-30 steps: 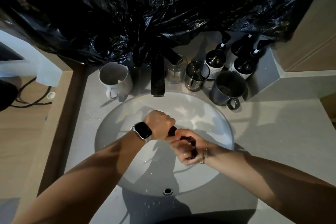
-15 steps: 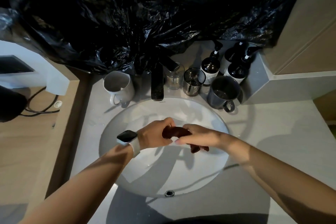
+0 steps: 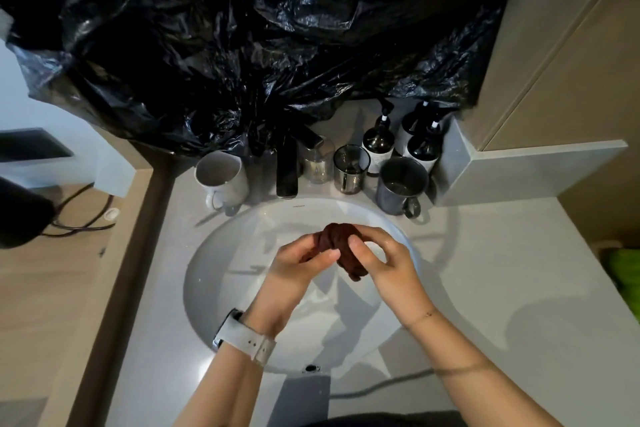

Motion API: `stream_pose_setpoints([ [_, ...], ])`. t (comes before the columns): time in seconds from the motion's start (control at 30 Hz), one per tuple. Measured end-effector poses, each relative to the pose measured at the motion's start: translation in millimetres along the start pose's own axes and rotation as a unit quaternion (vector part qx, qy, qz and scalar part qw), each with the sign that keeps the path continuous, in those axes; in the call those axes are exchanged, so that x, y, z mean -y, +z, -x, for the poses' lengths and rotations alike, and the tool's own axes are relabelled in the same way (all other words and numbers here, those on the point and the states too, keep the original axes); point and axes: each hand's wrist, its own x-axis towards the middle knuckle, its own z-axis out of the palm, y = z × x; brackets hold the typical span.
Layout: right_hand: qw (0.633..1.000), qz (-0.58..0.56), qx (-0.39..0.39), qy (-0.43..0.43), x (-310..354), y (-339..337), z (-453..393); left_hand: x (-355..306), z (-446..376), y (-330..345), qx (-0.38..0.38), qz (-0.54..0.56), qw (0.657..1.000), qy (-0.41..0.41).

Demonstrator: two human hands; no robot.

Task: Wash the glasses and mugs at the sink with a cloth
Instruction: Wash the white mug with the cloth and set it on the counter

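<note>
We find both hands over the white sink [image 3: 221, 274] at centre frame: left hand [image 3: 298, 263] and right hand [image 3: 384, 260] each grasp the bunched dark cloth [image 3: 341, 246]. Behind the basin stand a white mug [image 3: 221, 177], two glasses [image 3: 350, 168] and a grey mug [image 3: 400, 185].

Both forearms are bare, with no sleeves in view. The left wrist carries a smartwatch [image 3: 221, 331] on a wide white rubber strap [image 3: 250, 341] with small punched holes and a tucked end; its dark case peeks out at the strap's 9 o'clock edge. A thin, fine bracelet [image 3: 427, 315] circles the right wrist. The left hand [image 3: 294, 265] and right hand [image 3: 384, 262] wear no gloves.
</note>
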Motion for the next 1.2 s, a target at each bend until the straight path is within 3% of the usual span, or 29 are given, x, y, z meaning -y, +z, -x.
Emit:
stream_pose_setpoints([
  [0.2, 0.990, 0.047, -0.104, -0.084, 13.1, -11.2, -3.8, 0.5, 7.6, -16.8, -0.079, -0.077, 0.994, 0.018],
  [0.3, 0.988, 0.013, -0.140, -0.063, 18.6, -27.0, -16.4, -3.4, 12.8, -35.8, -0.106, -0.032, 0.993, 0.047],
  [0.43, 0.999, -0.019, -0.014, -0.039, 26.5, -39.4, -18.8, -16.1, 13.6, -41.6, -0.092, 0.097, 0.990, 0.041],
  [0.57, 0.999, 0.011, 0.045, -0.002, 30.0, -44.4, -11.9, -32.0, 0.1, -40.0, -0.121, 0.076, 0.988, 0.061],
  [0.63, 0.997, 0.030, 0.056, 0.041, 30.4, -41.3, -10.6, -39.0, -12.7, -35.5, -0.135, 0.017, 0.989, 0.056],
  [0.7, 0.991, 0.014, 0.084, 0.105, 29.3, -31.0, -8.6, -45.2, -21.5, -24.4, -0.106, -0.136, 0.983, 0.066],
  [0.77, 0.959, -0.124, 0.133, 0.219, 26.4, -14.8, -6.4, -48.0, -23.5, -11.1, -0.041, -0.288, 0.950, 0.112],
  [0.83, 0.868, -0.362, 0.133, 0.313, 21.0, -0.1, -1.9, -48.4, -17.4, 1.8, 0.030, -0.390, 0.909, 0.145],
  [0.9, 0.773, -0.539, 0.091, 0.323, 16.1, 9.5, -1.4, -42.9, -8.7, 7.5, 0.069, -0.435, 0.884, 0.157],
  [0.97, 0.748, -0.605, 0.062, 0.265, 11.0, 14.3, -2.1, -32.4, 0.3, 5.5, 0.047, -0.448, 0.875, 0.178],
  [1.0, 0.752, -0.608, 0.057, 0.248, 6.8, 17.1, -3.2, -26.9, 4.0, 3.7, 0.033, -0.446, 0.874, 0.190],
  [1.13, 0.825, -0.486, -0.022, 0.288, -4.1, 37.2, -10.0, -16.4, 17.2, 4.0, 0.045, -0.366, 0.913, 0.176],
  [1.2, 0.829, -0.465, -0.033, 0.309, -7.0, 39.0, -14.2, -14.6, 18.4, 4.5, 0.024, -0.380, 0.908, 0.174],
])
